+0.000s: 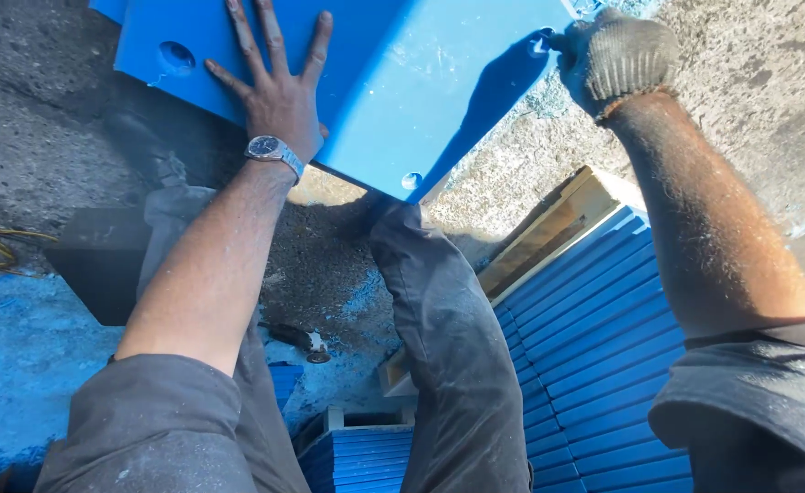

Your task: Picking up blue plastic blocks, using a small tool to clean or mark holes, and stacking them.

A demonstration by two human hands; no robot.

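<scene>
Here, left hand [279, 96] fingers splayed flat on blue panel [393, 82], gloved right hand [617, 57] gripping its edge.

The panel [402, 82] lies ahead over the ground [740, 110], the left hand [279, 96] flat on it, stacked slats [594, 338] at the right.

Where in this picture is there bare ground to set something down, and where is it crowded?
Bare grey ground lies left of the blue panel, above the yellow cable. More lies right of the gloved right hand. It is crowded below: the stacked blue slats and wooden frame fill that side. The left hand presses flat on the panel.
</scene>
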